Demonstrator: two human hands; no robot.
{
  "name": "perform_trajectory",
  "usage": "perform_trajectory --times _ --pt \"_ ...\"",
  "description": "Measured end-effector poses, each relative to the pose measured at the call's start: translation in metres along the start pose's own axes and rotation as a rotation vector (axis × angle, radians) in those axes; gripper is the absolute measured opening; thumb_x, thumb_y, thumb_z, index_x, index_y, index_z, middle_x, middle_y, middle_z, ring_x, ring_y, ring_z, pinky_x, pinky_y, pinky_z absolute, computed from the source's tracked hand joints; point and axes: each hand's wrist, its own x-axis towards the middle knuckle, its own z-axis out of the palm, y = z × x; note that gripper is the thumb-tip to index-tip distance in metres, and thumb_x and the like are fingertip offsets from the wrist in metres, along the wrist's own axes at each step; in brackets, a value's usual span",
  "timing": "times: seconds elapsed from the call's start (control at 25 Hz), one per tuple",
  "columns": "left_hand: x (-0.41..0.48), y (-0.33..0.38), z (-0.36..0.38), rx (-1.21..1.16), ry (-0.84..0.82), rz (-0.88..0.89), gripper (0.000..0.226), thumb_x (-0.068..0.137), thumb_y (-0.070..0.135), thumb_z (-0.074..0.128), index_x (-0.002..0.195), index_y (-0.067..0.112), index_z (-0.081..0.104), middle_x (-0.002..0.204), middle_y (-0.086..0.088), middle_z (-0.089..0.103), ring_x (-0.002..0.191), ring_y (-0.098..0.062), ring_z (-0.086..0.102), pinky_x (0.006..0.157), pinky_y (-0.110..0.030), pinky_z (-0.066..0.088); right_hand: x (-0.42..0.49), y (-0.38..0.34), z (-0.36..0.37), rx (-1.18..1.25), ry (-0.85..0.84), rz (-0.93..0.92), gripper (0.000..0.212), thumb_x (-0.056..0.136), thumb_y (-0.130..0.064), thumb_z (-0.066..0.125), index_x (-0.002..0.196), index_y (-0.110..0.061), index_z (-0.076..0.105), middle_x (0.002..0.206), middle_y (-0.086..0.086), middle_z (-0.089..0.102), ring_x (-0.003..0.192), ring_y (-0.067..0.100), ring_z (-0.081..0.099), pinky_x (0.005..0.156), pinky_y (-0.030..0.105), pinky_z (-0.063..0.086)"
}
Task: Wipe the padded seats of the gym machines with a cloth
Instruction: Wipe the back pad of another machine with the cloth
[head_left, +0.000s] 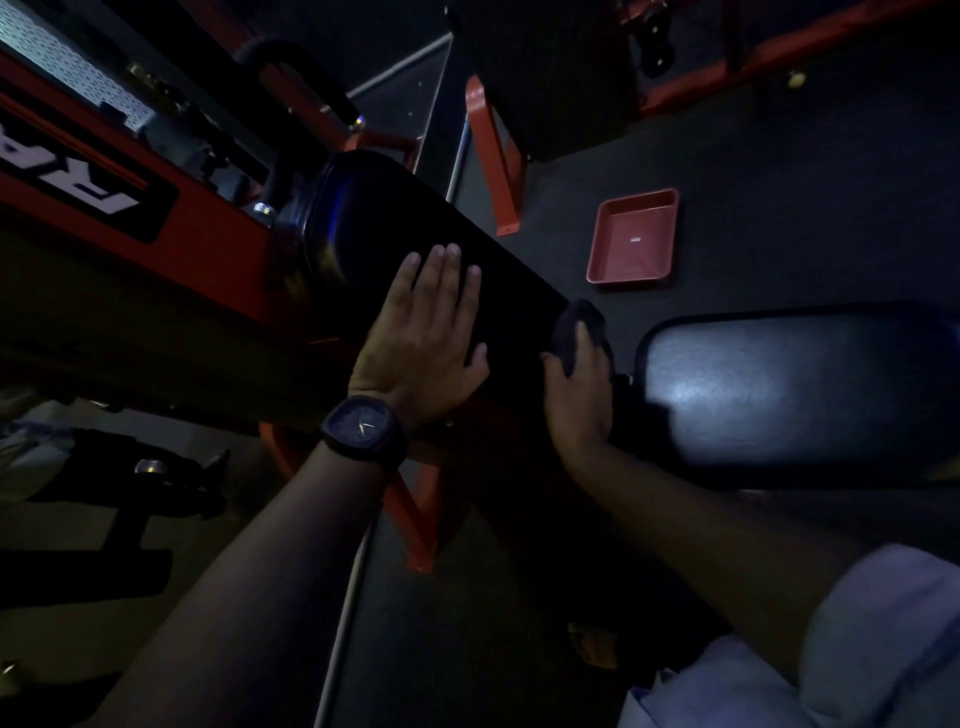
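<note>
Cloth (581, 327), dark and bunched, sits at the lower edge of the long back pad (395, 218). Right hand (579, 400) pinches it between thumb and curled fingers, wad poking past the fingertips, likely for wiping that edge. Left hand (421, 338) lies flat on the pad, fingers straight, apparently bracing. Seat pad (795, 384) just beside.

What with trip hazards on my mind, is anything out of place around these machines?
Yes: a red tray lies loose on the floor between the machines, where someone could step on it. The long pad under the left hand and the seat pad look intact, though the light is dim.
</note>
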Motion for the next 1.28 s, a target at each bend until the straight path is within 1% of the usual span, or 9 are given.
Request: perform_trajectory --times 0.12,0.24,0.44,0.56,0.72,0.88,1.0,1.16,1.28 --pt "0.005 -0.003 -0.006 -0.016 -0.072 0.046 0.076 0.094 0.051 0.024 0.149 0.003 0.045 0.153 -0.026 0.044 0.143 -0.039 0.041 0.12 -0.054 0.012 -0.001 0.005 0.006 -0.024 -0.021 -0.415 0.062 0.098 -0.033 0.051 0.157 -0.031 0.031 0.163 0.004 0.03 0.148 0.017 0.026 0.118 0.031 0.021" --pt "0.009 -0.001 -0.012 0.001 -0.139 0.091 0.079 0.095 0.052 0.015 0.151 0.004 0.043 0.155 -0.023 0.041 0.146 -0.037 0.038 0.121 -0.053 0.017 0.026 0.011 0.002 0.115 0.022 0.185 0.064 0.097 -0.037 0.05 0.157 -0.029 0.03 0.159 0.008 0.035 0.143 0.029 0.037 0.117 0.039 0.029" --pt "0.021 0.009 -0.013 -0.107 -0.229 0.118 0.082 0.098 0.056 0.009 0.159 0.002 0.018 0.165 -0.024 0.019 0.154 -0.035 0.019 0.124 -0.051 0.012 0.015 -0.002 0.005 -0.007 -0.021 -0.373 0.065 0.094 -0.03 0.054 0.156 -0.03 0.034 0.161 0.002 0.033 0.147 0.016 0.029 0.117 0.028 0.022" --pt "0.029 0.019 -0.013 -0.142 -0.249 0.103 0.083 0.099 0.057 0.013 0.159 0.001 0.015 0.165 -0.025 0.016 0.155 -0.036 0.015 0.125 -0.051 0.009 0.044 -0.002 0.003 0.06 0.016 0.116 0.065 0.092 -0.042 0.047 0.155 -0.033 0.033 0.156 0.007 0.041 0.142 0.027 0.04 0.116 0.041 0.033" --pt "0.031 0.028 -0.008 -0.108 -0.233 0.119 0.084 0.093 0.051 0.005 0.157 0.0 0.026 0.162 -0.023 0.028 0.152 -0.034 0.027 0.124 -0.049 0.017 0.028 -0.017 0.006 -0.008 -0.043 -0.435 0.064 0.092 -0.032 0.048 0.155 -0.03 0.037 0.159 0.002 0.037 0.144 0.016 0.033 0.114 0.027 0.026" --pt "0.03 0.03 -0.004 -0.07 -0.186 0.111 0.084 0.09 0.055 0.013 0.149 0.005 0.047 0.154 -0.02 0.045 0.144 -0.031 0.042 0.121 -0.047 0.028 0.064 -0.008 -0.002 0.039 -0.025 0.016 0.064 0.093 -0.04 0.052 0.155 -0.034 0.035 0.158 0.004 0.039 0.143 0.024 0.039 0.115 0.037 0.03" --pt "0.03 0.032 -0.001 -0.062 -0.172 0.123 0.084 0.092 0.056 0.015 0.15 0.003 0.044 0.155 -0.021 0.043 0.146 -0.031 0.04 0.121 -0.048 0.026 0.052 -0.01 0.0 -0.043 -0.065 -0.365 0.061 0.095 -0.03 0.056 0.154 -0.034 0.038 0.16 0.002 0.036 0.144 0.017 0.034 0.114 0.031 0.028" --pt "0.029 0.03 0.0 -0.041 -0.168 0.099 0.084 0.089 0.055 0.017 0.146 0.003 0.05 0.151 -0.021 0.048 0.143 -0.032 0.044 0.119 -0.049 0.027 0.08 -0.009 -0.003 0.031 -0.038 -0.017 0.062 0.092 -0.037 0.053 0.153 -0.034 0.039 0.157 0.003 0.039 0.142 0.023 0.039 0.116 0.038 0.031" --pt "0.029 0.032 0.002 -0.032 -0.155 0.109 0.084 0.09 0.057 0.018 0.147 0.004 0.049 0.152 -0.021 0.048 0.143 -0.031 0.043 0.119 -0.048 0.026 0.058 -0.012 0.001 -0.02 -0.078 -0.271 0.062 0.092 -0.037 0.054 0.152 -0.039 0.036 0.159 0.0 0.036 0.143 0.017 0.035 0.115 0.036 0.029"
